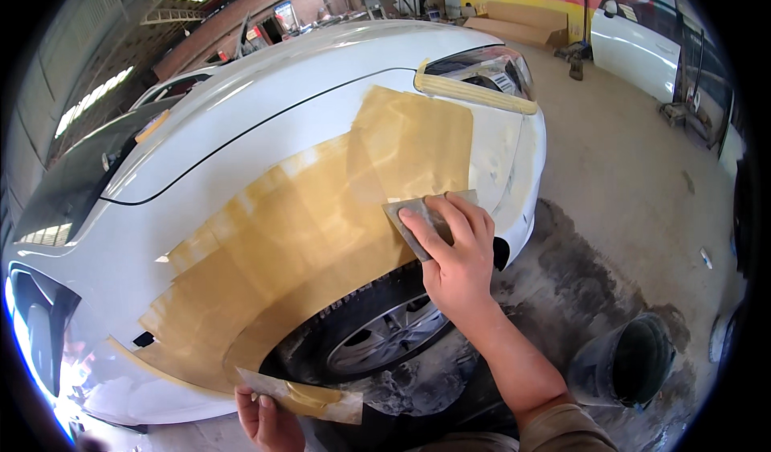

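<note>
My right hand (454, 243) grips a flat grey rectangular spreader (405, 215) against the white car's fender (181, 171), over the broad tan filler coat (289, 219) above the wheel arch. At the lower left, my left hand (265, 416) pinches a thin mixing plate (345, 410) bearing a smear of yellow filler (305, 396). The wheel (385, 340) is partly behind my right hand. Masking tape (482, 95) runs along the lower edge of the headlight (470, 67).
A dark bucket (622, 360) stands on the stained floor at the lower right. Loose white car doors (634, 46) stand on supports at the back right, near a cardboard box (518, 30). A cluttered bench (321, 14) lies beyond the car.
</note>
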`<state>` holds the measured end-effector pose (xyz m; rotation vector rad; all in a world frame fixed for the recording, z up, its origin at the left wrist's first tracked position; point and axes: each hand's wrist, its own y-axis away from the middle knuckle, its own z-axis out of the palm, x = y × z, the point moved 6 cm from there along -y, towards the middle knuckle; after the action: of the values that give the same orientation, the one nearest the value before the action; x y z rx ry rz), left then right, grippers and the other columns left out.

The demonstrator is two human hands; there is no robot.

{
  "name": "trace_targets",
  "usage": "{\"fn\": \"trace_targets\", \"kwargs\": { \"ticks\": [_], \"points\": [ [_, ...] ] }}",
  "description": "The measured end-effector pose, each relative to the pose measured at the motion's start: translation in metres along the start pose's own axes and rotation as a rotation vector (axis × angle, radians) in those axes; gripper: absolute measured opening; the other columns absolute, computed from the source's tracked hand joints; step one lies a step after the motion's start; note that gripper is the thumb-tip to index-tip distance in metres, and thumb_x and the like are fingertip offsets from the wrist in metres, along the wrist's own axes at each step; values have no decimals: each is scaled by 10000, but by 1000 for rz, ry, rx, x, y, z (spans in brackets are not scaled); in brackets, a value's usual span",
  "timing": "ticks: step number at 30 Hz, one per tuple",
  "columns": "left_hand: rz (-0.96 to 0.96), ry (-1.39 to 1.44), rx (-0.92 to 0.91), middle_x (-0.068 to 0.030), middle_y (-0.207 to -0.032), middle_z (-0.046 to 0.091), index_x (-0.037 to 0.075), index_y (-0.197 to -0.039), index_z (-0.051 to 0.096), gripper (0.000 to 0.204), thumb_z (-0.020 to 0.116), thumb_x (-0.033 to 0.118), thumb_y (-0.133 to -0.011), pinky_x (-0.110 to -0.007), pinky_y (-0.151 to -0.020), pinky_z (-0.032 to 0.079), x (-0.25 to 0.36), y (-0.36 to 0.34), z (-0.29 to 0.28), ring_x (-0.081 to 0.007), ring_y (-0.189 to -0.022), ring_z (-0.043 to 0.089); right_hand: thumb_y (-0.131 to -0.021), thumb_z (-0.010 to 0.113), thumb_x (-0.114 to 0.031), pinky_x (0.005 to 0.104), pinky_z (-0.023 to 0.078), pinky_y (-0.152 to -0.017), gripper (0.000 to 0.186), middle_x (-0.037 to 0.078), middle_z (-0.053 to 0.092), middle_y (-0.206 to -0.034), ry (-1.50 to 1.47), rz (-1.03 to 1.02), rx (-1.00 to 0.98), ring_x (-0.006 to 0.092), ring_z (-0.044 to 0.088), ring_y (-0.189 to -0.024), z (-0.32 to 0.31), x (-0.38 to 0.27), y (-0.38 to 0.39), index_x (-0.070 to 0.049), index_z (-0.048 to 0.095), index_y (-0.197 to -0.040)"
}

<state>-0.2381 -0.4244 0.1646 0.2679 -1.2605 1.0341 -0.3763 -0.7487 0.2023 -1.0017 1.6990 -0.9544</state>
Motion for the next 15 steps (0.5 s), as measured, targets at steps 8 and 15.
{"fn": "trace_targets", "kwargs": {
  "ticks": [8,15],
  "points": [
    [29,45,-16,-87,-1213,641,61,-1265,562,240,530,28,-1029,-405,-1060,454,17,14,10,-231,-1160,595,-706,684,20,520,399,-1016,547,62,611,-1227,9,-97,-94,324,547,-1192,-16,5,12,-225,712,-1195],
    [34,96,-112,-121,-1322,611,53,-1352,531,325,531,26,-1029,-415,-1082,450,21,23,2,-248,-1219,583,-692,717,15,508,389,-1017,558,45,617,-1211,-34,-139,-28,301,549,-1185,-21,-21,-13,-225,703,-1196]
  ]
}}
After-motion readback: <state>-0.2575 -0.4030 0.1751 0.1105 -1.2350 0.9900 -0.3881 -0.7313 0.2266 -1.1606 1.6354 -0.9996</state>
